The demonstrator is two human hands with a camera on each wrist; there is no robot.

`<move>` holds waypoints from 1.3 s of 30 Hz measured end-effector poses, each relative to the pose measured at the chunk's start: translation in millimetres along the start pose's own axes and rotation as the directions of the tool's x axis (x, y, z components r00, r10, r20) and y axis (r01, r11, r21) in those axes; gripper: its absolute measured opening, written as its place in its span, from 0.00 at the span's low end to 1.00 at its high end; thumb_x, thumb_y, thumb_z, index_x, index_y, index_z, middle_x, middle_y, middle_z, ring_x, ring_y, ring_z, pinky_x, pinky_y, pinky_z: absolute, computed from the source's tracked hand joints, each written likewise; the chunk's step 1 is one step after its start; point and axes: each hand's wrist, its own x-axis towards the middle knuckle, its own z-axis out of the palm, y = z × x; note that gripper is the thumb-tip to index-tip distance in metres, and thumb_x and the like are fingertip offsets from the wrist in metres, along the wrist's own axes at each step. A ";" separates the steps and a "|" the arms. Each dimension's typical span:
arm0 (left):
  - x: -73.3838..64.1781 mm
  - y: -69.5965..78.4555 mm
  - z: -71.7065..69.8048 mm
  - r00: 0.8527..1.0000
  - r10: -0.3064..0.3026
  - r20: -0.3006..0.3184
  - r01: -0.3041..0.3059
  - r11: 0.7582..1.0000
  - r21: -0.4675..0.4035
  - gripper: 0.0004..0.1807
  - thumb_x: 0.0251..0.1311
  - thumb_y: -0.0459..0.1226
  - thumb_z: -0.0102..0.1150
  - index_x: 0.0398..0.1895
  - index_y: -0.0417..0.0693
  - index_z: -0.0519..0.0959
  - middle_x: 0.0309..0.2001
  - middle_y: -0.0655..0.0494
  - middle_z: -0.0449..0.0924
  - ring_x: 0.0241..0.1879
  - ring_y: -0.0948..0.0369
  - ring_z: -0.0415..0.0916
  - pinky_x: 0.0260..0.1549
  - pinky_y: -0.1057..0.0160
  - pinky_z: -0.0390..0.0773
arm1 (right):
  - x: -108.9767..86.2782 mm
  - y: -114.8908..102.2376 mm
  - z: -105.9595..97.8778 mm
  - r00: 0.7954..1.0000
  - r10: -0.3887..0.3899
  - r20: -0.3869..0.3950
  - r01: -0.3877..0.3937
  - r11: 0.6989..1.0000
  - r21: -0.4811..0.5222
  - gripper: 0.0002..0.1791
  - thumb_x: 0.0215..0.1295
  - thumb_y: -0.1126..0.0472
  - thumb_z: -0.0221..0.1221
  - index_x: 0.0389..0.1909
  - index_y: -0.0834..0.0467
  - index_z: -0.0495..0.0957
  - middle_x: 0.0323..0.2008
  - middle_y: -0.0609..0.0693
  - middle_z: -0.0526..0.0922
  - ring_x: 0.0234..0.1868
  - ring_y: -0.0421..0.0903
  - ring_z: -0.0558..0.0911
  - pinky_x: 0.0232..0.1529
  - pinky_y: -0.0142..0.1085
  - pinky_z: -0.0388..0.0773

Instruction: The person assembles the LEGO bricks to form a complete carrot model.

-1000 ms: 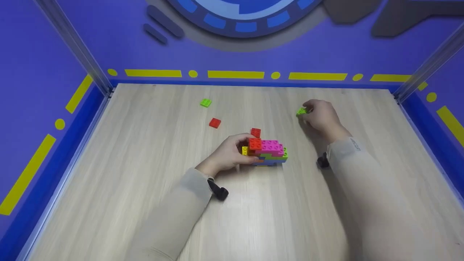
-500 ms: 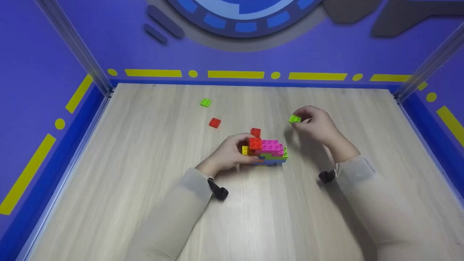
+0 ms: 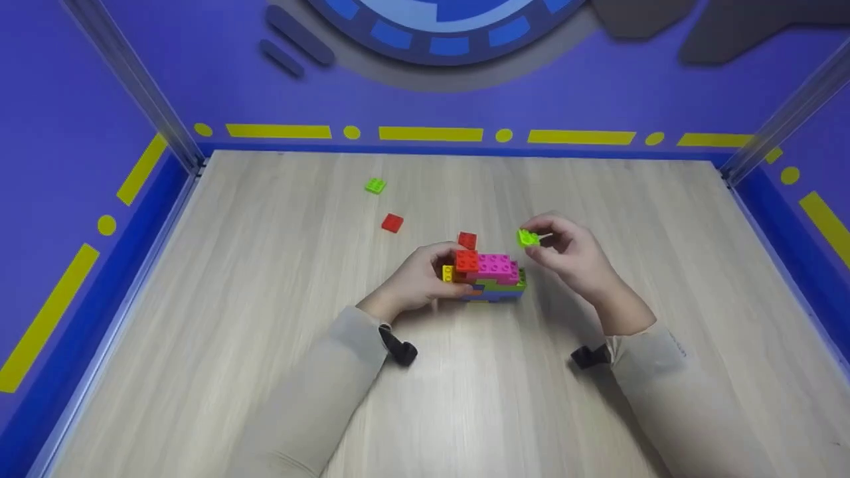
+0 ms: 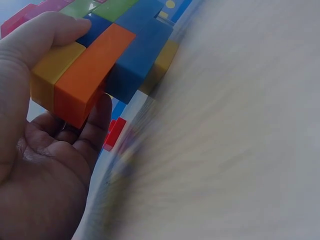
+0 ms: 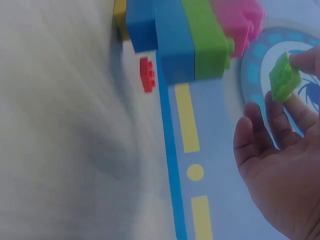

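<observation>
My left hand grips the left end of a toy brick stack, thumb on the near side and fingers behind. Pink and red bricks top the stack in the head view. Orange, yellow, blue and green bricks show lower down in the left wrist view. Just right of the stack, my right hand pinches a small light green brick between thumb and fingertips. The right wrist view shows that green brick apart from the blue, green and pink end of the stack.
A red brick lies directly behind the stack on the wooden table. Farther left are another red brick and a light green brick. Blue panels wall in the back and sides.
My right hand has brought the light green brick from the back right of the table toward me and leftward, close to the stack. My left hand keeps its grip in the same place.
</observation>
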 end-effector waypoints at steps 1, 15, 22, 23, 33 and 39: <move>0.0 0.2 0.1 1.000 0.000 0.002 0.000 1.000 -0.002 0.29 0.65 0.31 0.80 0.69 0.48 0.85 0.65 0.50 0.88 0.62 0.58 0.84 0.67 0.60 0.82 | -1.6 -0.6 1.6 1.000 -0.016 0.012 0.016 1.000 0.012 0.17 0.72 0.72 0.67 0.60 0.68 0.85 0.54 0.46 0.87 0.57 0.41 0.83 0.57 0.27 0.81; 0.5 1.4 1.1 1.000 0.020 -0.002 -0.020 0.999 0.027 0.28 0.65 0.32 0.81 0.68 0.50 0.85 0.64 0.52 0.89 0.62 0.58 0.83 0.70 0.56 0.81 | -9.2 -4.3 10.4 0.980 -0.118 0.160 0.125 0.992 -0.032 0.17 0.70 0.71 0.72 0.57 0.58 0.89 0.55 0.53 0.90 0.57 0.41 0.84 0.59 0.33 0.78; -0.7 1.3 0.6 1.000 0.006 -0.011 -0.005 1.000 0.021 0.28 0.65 0.32 0.81 0.68 0.51 0.85 0.64 0.52 0.88 0.62 0.57 0.83 0.70 0.55 0.82 | -10.3 -4.7 11.2 0.978 -0.152 0.146 0.165 0.983 -0.083 0.17 0.67 0.72 0.73 0.55 0.56 0.92 0.55 0.55 0.90 0.57 0.39 0.83 0.57 0.32 0.79; -0.6 1.2 0.6 1.000 0.007 -0.010 -0.006 1.000 0.022 0.28 0.65 0.32 0.81 0.68 0.51 0.85 0.64 0.51 0.88 0.62 0.57 0.83 0.70 0.55 0.82 | -10.4 -5.2 11.4 0.977 -0.154 0.145 0.168 0.982 -0.090 0.17 0.67 0.72 0.74 0.55 0.57 0.92 0.55 0.55 0.90 0.57 0.39 0.83 0.56 0.32 0.79; 0.4 0.0 -1.1 1.000 -0.001 0.001 0.001 1.000 0.012 0.29 0.65 0.32 0.81 0.69 0.49 0.84 0.64 0.51 0.88 0.63 0.56 0.84 0.70 0.54 0.81 | -10.9 -3.0 16.8 0.968 -0.207 0.139 0.220 0.972 -0.087 0.18 0.63 0.74 0.74 0.53 0.59 0.92 0.53 0.58 0.89 0.55 0.40 0.82 0.52 0.32 0.80; 0.5 -0.9 -0.3 1.000 0.009 0.001 -0.009 1.000 0.019 0.29 0.65 0.32 0.81 0.68 0.49 0.85 0.64 0.51 0.88 0.62 0.57 0.84 0.69 0.56 0.82 | -12.7 9.9 25.8 0.982 -0.137 0.132 0.137 0.991 0.010 0.20 0.66 0.73 0.72 0.58 0.66 0.84 0.55 0.55 0.86 0.57 0.42 0.82 0.58 0.34 0.80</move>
